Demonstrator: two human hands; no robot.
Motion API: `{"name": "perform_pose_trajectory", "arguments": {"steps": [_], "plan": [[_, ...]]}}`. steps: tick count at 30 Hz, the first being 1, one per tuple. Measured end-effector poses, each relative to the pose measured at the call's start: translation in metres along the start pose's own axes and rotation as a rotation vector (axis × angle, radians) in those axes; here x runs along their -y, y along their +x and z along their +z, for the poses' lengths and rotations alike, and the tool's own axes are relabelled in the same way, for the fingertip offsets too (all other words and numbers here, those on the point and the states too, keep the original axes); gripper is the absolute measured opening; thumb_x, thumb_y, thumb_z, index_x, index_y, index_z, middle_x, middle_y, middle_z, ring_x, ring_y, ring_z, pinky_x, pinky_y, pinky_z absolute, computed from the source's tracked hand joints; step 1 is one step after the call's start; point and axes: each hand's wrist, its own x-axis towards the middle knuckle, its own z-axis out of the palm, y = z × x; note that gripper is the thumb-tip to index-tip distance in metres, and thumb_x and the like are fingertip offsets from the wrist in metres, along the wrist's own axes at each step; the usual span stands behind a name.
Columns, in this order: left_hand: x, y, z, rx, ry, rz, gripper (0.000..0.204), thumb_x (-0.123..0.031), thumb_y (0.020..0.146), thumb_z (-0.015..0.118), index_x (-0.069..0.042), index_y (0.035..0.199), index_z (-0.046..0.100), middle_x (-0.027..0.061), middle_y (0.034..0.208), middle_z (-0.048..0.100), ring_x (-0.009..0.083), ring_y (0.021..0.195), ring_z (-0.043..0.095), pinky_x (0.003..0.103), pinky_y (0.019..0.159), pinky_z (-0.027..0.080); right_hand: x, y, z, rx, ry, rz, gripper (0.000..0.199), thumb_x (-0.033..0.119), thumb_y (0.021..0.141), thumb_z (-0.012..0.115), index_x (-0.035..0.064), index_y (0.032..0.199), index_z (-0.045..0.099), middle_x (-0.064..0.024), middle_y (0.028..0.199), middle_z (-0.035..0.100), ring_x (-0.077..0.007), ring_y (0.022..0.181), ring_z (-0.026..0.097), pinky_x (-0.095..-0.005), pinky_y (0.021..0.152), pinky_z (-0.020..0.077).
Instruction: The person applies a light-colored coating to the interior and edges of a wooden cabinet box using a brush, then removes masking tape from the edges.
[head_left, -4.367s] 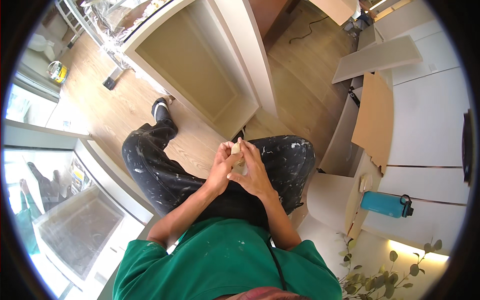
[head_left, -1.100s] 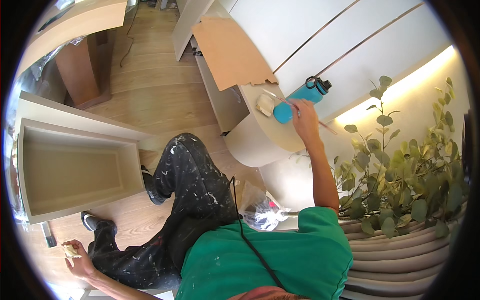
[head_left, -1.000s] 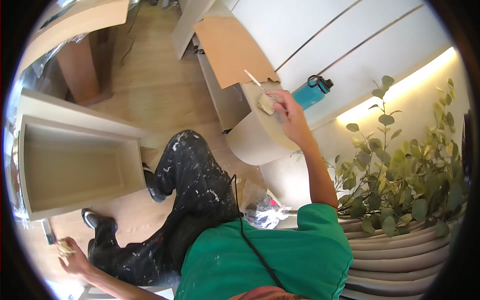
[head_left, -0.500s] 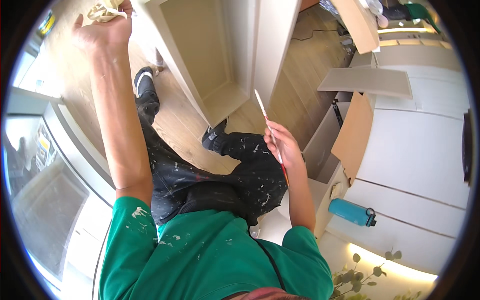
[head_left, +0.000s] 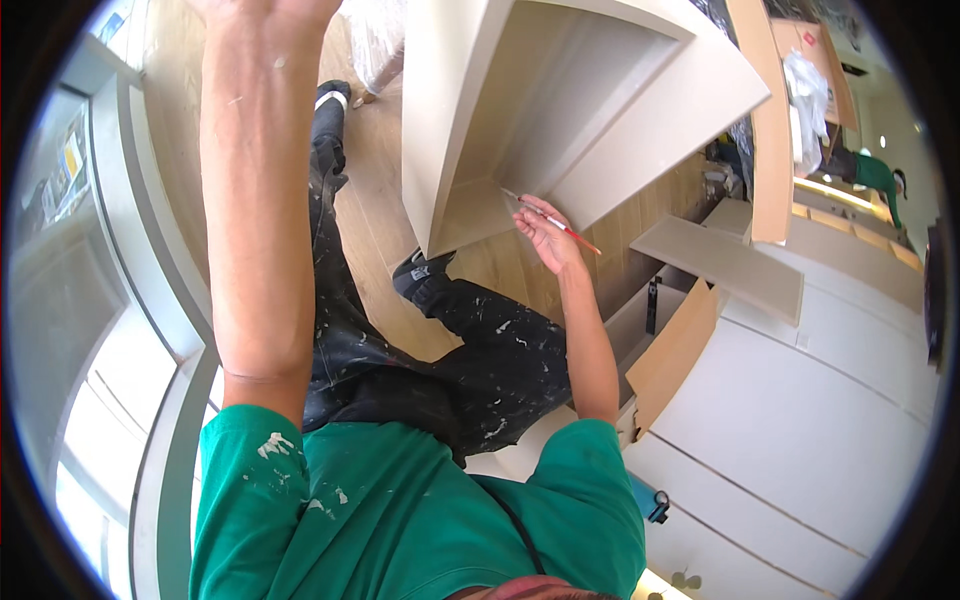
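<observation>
My right hand (head_left: 548,238) is closed around a thin paintbrush (head_left: 578,238) with a red and white handle. The brush's pale tip reaches into the inner corner of an open beige cabinet box (head_left: 590,190), at or very near its surface; whether it touches I cannot make out. The box is tilted above the wooden floor, just beyond my feet. Only the heel of my left hand (head_left: 265,8) shows at the top edge, left of the box. Its fingers lie outside the picture, so what they hold is hidden.
A window frame (head_left: 170,420) runs along my left. To the right are a loose beige panel (head_left: 725,262), cardboard (head_left: 672,365), white cabinet fronts (head_left: 760,400) and a partly hidden blue bottle (head_left: 645,495). Clear plastic wrap (head_left: 375,40) lies beyond my foot. A person in green (head_left: 878,178) is far right.
My right hand has moved up and forward, bringing the brush tip into the box corner. My left hand, earlier visible with crumpled cream material, has gone mostly past the top edge. The view has shifted.
</observation>
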Motion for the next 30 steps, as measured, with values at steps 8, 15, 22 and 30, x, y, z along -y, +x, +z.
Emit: {"name": "perform_pose_trajectory", "arguments": {"steps": [8,15,22,30], "plan": [[-0.006,0.0,-0.005,0.055,-0.03,0.043,0.038,-0.03,0.104,0.037,-0.001,0.125,0.051,0.013,0.118,0.063,0.0206,0.093,0.058,0.037,0.08,0.045,-0.022,0.074,-0.031,-0.208,-0.946,-0.262,0.026,0.02,0.099,0.063,-0.0031,0.105,0.073,-0.0122,0.08,0.072,-0.0161,0.078,0.071,-0.0307,0.071,0.0543],[-0.008,-0.01,-0.03,0.149,-0.002,0.002,0.038,-0.031,0.104,0.038,-0.002,0.126,0.05,0.0128,0.12,0.062,0.0209,0.097,0.057,0.038,0.083,0.045,-0.027,0.108,-0.012,-0.114,-1.417,-0.504,0.017,0.014,0.091,0.067,0.0016,0.099,0.074,-0.0221,0.087,0.072,-0.0399,0.083,0.07,-0.0443,0.075,0.0551],[-0.008,-0.031,-0.053,0.178,0.055,-0.048,0.038,-0.03,0.104,0.038,-0.002,0.126,0.05,0.0129,0.12,0.062,0.0213,0.097,0.057,0.039,0.083,0.044,-0.044,0.14,-0.021,-0.156,-1.483,-0.403,0.014,0.012,0.09,0.068,0.0011,0.096,0.074,-0.0216,0.09,0.072,-0.0423,0.089,0.069,-0.0482,0.084,0.0545],[-0.013,-0.046,-0.071,0.186,0.095,-0.08,0.038,-0.03,0.104,0.038,-0.001,0.125,0.05,0.013,0.12,0.062,0.0219,0.098,0.056,0.04,0.084,0.044,-0.049,0.156,-0.012,-0.241,-1.603,-0.276,0.018,0.017,0.091,0.066,-0.0004,0.091,0.071,-0.0259,0.086,0.071,-0.0433,0.085,0.069,-0.0511,0.078,0.0566]]}}
